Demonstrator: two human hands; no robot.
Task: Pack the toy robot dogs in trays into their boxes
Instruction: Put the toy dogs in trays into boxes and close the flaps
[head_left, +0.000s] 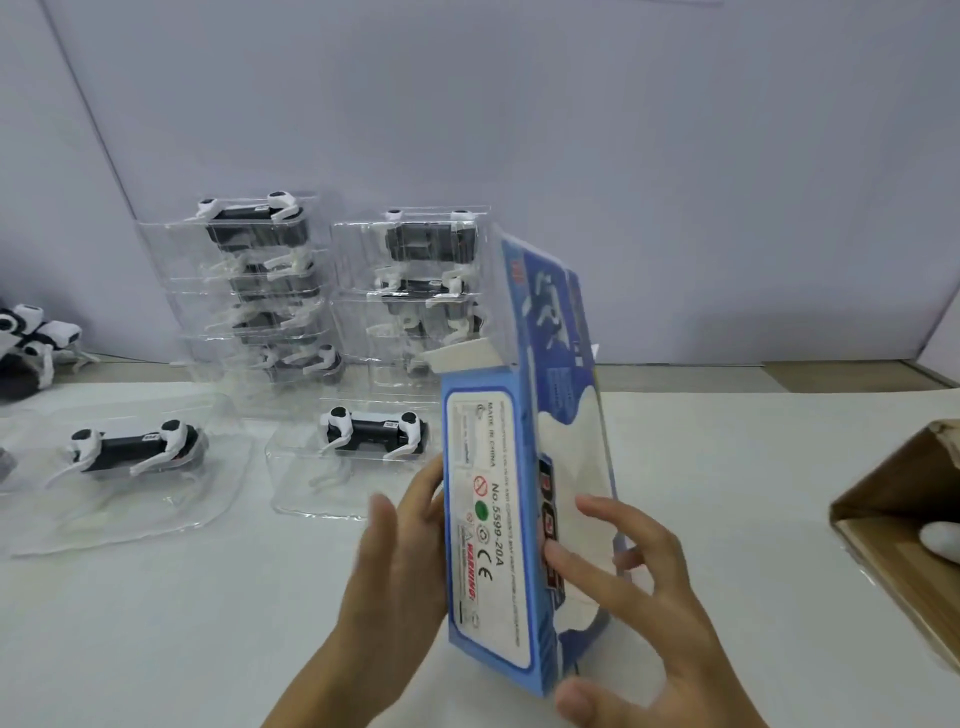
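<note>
A blue and white toy box (524, 467) stands on end on the white table, tilted, with its top flap (462, 356) open. My left hand (400, 561) lies against its left side with fairly straight fingers. My right hand (639, 597) holds its front face and near corner, thumb at the bottom edge. A black and white robot dog (376, 426) lies in a clear tray (322, 493) just left of the box. Another robot dog in a tray (135, 449) sits further left.
Two stacks of clear trays with dogs (260, 291) (421, 286) stand at the back by the grey wall. Loose robot dogs (31, 338) lie at the far left edge. An open cardboard carton (883, 525) sits at the right.
</note>
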